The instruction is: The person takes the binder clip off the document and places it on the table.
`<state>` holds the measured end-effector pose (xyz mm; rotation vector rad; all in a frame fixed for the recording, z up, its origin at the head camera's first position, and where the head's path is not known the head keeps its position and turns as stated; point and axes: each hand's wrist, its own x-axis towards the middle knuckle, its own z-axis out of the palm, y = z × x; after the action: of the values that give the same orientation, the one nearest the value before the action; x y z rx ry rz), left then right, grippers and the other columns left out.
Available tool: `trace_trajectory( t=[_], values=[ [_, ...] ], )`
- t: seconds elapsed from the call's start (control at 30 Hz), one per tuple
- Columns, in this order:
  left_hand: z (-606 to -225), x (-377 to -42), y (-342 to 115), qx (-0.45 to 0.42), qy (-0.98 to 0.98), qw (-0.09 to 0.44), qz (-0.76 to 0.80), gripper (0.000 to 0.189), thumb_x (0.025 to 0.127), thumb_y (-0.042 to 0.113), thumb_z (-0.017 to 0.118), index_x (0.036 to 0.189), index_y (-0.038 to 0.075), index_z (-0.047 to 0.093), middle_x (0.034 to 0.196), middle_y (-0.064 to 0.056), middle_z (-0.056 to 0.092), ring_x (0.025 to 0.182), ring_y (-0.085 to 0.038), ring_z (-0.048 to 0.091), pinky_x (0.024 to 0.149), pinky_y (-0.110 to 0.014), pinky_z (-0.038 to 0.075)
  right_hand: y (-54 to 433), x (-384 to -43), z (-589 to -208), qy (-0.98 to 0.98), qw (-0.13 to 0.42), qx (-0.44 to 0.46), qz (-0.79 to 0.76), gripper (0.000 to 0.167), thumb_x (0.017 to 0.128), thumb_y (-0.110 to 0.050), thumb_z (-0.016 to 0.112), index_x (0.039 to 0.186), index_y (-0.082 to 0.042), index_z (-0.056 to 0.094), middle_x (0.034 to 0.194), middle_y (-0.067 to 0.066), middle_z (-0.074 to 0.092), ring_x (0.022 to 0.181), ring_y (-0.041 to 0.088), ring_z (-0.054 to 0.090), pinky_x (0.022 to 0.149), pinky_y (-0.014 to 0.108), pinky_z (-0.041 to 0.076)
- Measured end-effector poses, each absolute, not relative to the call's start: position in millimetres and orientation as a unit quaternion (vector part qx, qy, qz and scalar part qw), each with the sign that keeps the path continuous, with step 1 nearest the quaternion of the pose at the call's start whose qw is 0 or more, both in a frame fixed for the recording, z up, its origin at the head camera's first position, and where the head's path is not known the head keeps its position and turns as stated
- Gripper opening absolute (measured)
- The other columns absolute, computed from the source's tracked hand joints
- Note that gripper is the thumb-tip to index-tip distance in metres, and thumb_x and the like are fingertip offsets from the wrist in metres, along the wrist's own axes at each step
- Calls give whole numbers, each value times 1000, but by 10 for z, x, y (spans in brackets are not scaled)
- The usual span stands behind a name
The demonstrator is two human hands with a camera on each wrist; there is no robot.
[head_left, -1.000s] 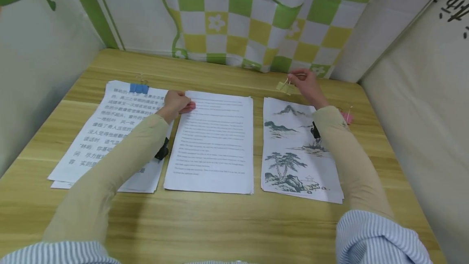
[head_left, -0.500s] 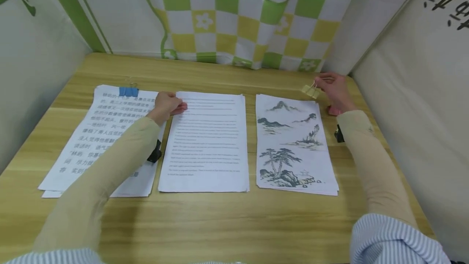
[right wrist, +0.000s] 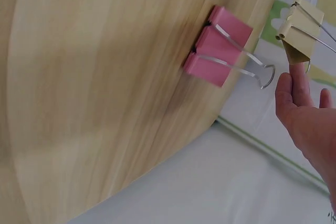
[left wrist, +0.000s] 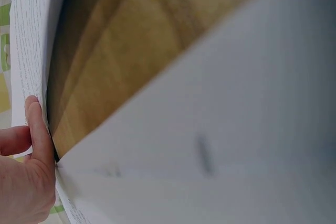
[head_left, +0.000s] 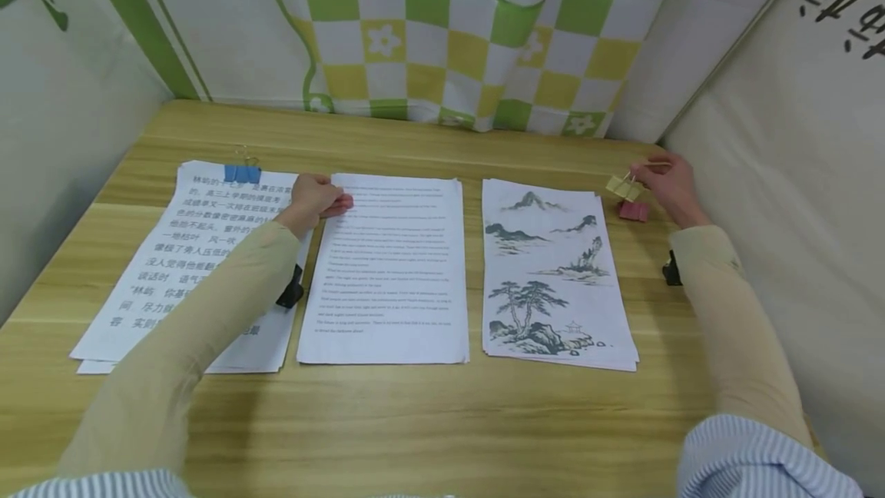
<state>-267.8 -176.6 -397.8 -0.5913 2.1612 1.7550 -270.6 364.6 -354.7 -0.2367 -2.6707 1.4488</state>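
Observation:
At the top left corner of the middle stack of printed paper [head_left: 387,267], my left hand [head_left: 314,200] rests with its extended fingers on the sheets' edge. The left wrist view shows those fingers [left wrist: 35,129] lying over the printed page. My right hand [head_left: 672,179] pinches a pale yellow binder clip [head_left: 625,187] by its wire handles. In the right wrist view the yellow clip [right wrist: 304,27] is raised beside a pink binder clip [right wrist: 220,45]. That pink clip lies on the table, just below the yellow one in the head view.
On the left, a stack with Chinese text [head_left: 155,290] carries a blue binder clip [head_left: 242,174]; a black clip [head_left: 291,288] sits by its right edge. Landscape drawings [head_left: 556,313] top the right stack. Another black clip [head_left: 672,269] lies near the right forearm. A checkered curtain [head_left: 429,29] borders the back.
My right hand has carried the yellow binder clip rightward, from behind the right stack to above the pink clip. The left hand keeps its place on the middle stack.

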Motion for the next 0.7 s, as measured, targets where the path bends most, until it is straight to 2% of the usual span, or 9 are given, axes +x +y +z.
trace_trajectory(
  t=[0.07,0.27,0.53,0.6,0.7],
  values=[
    [-3981,-2675,-1771,-203,751,148,610,61,97,5,45,150,-2,15,61,9,58,53,0,62,62,-13,57,3718,-2679,-3556,-875,43,-84,474,63,92,-29,60,134,10,34,85,-20,52,80,-11,51,75,6,51],
    [-3996,-2676,-1782,-198,751,148,612,62,97,5,46,150,-2,14,61,10,59,54,0,63,62,-13,57,3919,-2598,-3561,-866,43,-95,489,52,92,-26,60,129,3,37,76,-28,55,75,-13,56,72,6,52],
    [-3984,-2659,-1789,-206,753,146,608,62,97,5,45,150,-2,15,63,9,59,54,0,63,63,-14,57,4188,-2431,-3583,-860,44,-122,493,28,92,-24,58,113,-13,44,76,-27,55,74,-10,57,68,6,51],
    [-3979,-2658,-1782,-206,753,146,608,62,97,5,45,150,-2,15,64,8,59,55,0,63,64,-14,58,4255,-2405,-3605,-864,31,-136,483,34,93,-24,56,120,-8,44,77,-26,53,72,-12,56,67,6,50],
    [-3972,-2661,-1764,-206,753,145,608,62,97,5,46,150,-2,15,64,8,59,55,0,63,64,-14,58,4340,-2389,-3648,-874,12,-149,463,55,94,-24,53,136,7,35,78,-26,49,70,-14,53,66,5,49]
  ],
)
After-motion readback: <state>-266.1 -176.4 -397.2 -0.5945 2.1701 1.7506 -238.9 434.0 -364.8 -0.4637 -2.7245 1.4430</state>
